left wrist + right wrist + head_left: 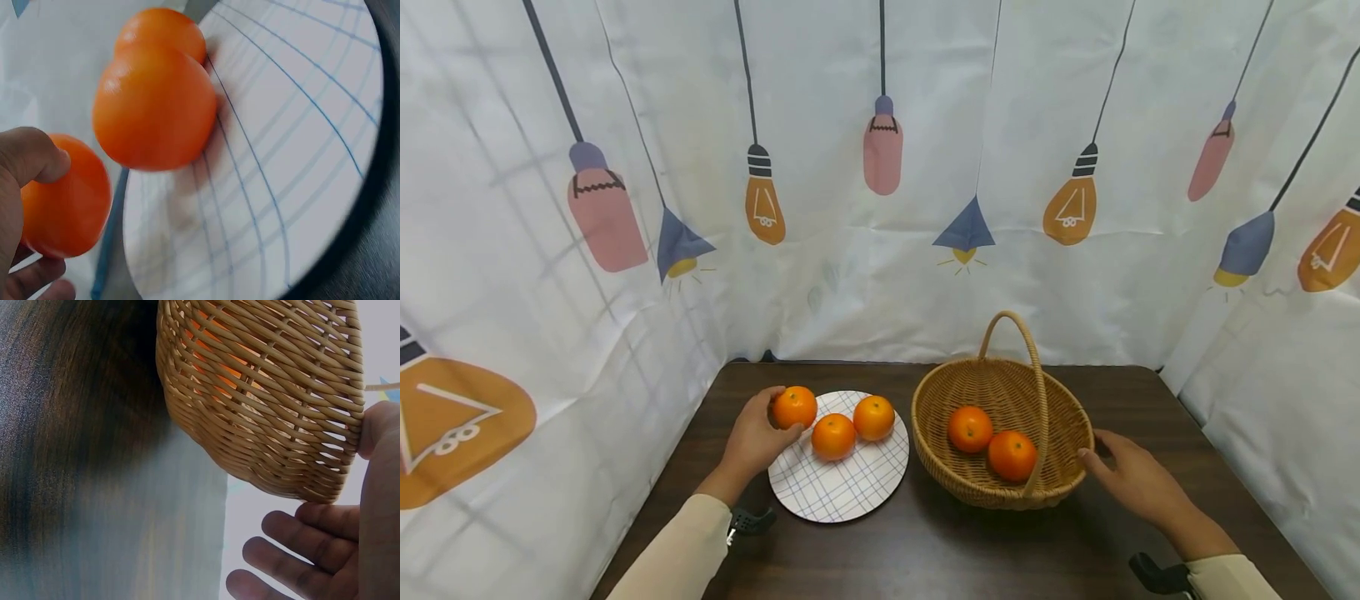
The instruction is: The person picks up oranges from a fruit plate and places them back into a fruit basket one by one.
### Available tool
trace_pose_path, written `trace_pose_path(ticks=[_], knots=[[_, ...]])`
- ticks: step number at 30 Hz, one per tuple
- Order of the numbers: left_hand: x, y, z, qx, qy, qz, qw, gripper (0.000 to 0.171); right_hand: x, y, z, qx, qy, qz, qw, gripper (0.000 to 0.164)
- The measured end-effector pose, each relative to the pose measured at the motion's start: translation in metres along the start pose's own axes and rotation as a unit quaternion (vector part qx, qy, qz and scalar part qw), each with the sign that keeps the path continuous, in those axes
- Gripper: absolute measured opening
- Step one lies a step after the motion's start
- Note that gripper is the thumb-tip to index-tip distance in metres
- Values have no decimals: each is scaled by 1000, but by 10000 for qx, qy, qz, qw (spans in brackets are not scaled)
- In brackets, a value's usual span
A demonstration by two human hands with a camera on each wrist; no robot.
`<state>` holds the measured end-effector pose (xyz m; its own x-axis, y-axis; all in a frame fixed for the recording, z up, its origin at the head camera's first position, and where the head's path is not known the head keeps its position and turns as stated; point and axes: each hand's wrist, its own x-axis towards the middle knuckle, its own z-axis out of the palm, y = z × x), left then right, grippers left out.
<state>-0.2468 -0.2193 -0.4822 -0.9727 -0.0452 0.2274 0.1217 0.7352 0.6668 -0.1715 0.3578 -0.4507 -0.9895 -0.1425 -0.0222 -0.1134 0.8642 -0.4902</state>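
At the plate's far left edge, my left hand (756, 435) holds an orange (794, 407) between thumb and fingers. In the left wrist view the thumb lies across this orange (75, 203). Two more oranges, one in front (833, 437) and one behind (873, 417), sit on the round white plate (842, 498) with blue grid lines. To the right stands a wicker basket (955, 483) with a tall arched handle and two oranges (970, 429) inside. My right hand (1138, 483) grips its right rim with thumb and index finger, the other fingers extended in the right wrist view.
Plate and basket stand side by side on a dark wooden table (880, 558). White curtains (820, 300) printed with hanging lamps and bulbs close off the back and both sides. A dark band (751, 522) is on my left wrist.
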Motion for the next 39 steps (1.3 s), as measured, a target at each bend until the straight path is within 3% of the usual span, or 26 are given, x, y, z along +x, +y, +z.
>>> trace_pose_path(ticks=[7,18,39], knots=[[-1,26,-4,-135,91,124,9998,76,1,0,0,14,29,-56,10000,76],[-13,75,-2,-570,-269,698,9956,74,0,-1,-2,15,39,-61,10000,77],[-18,107,4,-562,-658,1179,9893,72,0,-1,-2,-55,3,-96,9999,76]])
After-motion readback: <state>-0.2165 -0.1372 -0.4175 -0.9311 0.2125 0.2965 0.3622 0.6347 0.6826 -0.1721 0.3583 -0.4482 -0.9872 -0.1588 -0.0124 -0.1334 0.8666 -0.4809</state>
